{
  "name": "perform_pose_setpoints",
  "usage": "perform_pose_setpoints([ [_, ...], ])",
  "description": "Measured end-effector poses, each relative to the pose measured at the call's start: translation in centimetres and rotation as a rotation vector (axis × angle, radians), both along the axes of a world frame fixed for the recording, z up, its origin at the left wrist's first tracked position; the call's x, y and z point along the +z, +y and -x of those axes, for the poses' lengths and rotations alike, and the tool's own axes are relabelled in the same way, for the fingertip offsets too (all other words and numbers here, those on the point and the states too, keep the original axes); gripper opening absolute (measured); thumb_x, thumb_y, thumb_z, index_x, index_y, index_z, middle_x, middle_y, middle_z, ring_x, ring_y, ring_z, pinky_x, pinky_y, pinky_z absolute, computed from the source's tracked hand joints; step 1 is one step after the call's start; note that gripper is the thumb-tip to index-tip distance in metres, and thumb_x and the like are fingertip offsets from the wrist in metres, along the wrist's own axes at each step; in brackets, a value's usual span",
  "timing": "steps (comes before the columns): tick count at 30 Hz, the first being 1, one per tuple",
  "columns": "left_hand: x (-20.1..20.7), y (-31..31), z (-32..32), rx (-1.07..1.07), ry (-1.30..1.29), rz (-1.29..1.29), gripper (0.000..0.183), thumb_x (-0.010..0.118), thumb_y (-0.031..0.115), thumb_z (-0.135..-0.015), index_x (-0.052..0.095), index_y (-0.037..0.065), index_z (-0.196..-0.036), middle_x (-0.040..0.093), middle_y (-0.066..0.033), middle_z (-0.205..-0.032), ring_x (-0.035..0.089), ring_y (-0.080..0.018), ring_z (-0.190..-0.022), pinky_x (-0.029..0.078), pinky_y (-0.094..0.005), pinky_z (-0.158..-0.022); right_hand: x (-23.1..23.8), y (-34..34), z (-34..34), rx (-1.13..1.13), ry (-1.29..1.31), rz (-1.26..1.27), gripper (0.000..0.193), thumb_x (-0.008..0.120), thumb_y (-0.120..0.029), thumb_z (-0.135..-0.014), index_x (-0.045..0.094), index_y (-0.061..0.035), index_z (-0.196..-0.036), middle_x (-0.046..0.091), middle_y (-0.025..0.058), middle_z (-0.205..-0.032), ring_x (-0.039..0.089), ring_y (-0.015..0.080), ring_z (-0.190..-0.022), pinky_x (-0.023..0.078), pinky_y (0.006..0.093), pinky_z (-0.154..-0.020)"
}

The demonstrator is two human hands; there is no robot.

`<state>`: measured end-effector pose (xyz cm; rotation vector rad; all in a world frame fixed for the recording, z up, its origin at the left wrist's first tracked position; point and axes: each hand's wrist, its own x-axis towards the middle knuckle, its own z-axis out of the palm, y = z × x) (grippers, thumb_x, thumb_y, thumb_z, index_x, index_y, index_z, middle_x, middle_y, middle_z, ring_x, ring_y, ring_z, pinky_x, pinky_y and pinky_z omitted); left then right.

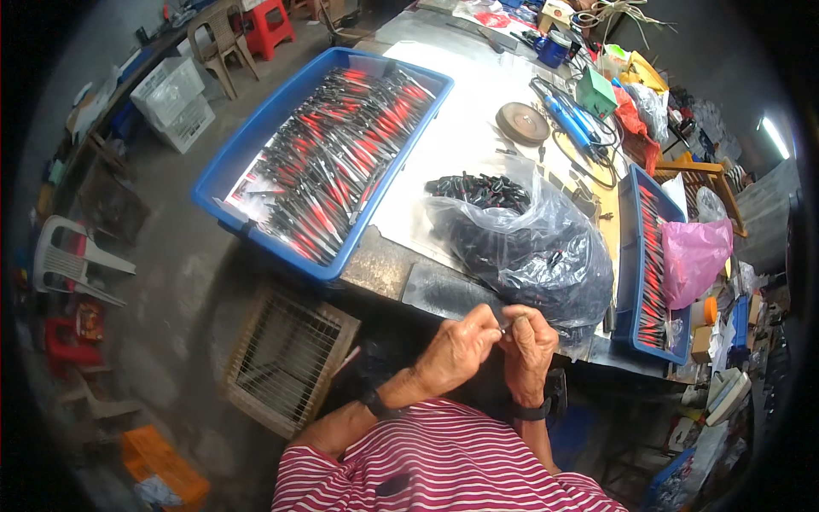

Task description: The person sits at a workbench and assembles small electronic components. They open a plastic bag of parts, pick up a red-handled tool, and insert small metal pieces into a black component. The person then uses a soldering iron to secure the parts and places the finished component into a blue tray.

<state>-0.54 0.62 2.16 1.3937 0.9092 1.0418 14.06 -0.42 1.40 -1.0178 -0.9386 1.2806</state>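
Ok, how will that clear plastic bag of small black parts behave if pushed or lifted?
The clear plastic bag is probably floppy, since its film wrinkles and drapes. Packed with small black parts, it may sag when lifted. Tilting could spill some, as its mouth looks open.

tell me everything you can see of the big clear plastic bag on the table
The clear plastic bag looks thin, wrinkled and shiny. Its mouth gapes open at the upper left, exposing many small black pieces; dark contents also show through its sides. It slumps on the table near the front edge, just beyond the right hand. Whether that hand touches it is unclear.
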Motion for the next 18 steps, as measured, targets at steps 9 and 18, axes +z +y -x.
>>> perform_pose_setpoints([
  [9,1.9,7.5,7.9,0.839,0.576,-0.267,0.020,0.060,0.005,-0.084,0.055,0.001,-0.103,0.062,-0.0251,-0.083,0.062,-0.0412,-0.075,0.047,-0.0454,-0.063,-1.5,0.0,-1.0,0.070,0.089,0.148,0.020,0.063,-0.012,-0.089,0.062,0.0039,-0.102,0.054,0.0006,-0.072,0.043,0.0060,-0.059,0.034,0.0200,-0.051],
  [18,1.7,12.3,8.6,0.838,1.156,-0.191,0.019,0.059,0.011,-0.084,0.056,-0.004,-0.096,0.062,-0.0226,-0.089,0.060,-0.0376,-0.089,0.046,-0.0455,-0.076,-3.6,-1.5,-2.7,0.094,0.121,0.216,0.015,0.064,-0.011,-0.088,0.060,0.0029,-0.088,0.052,0.0021,-0.070,0.043,0.0073,-0.058,0.034,0.0205,-0.050],
])
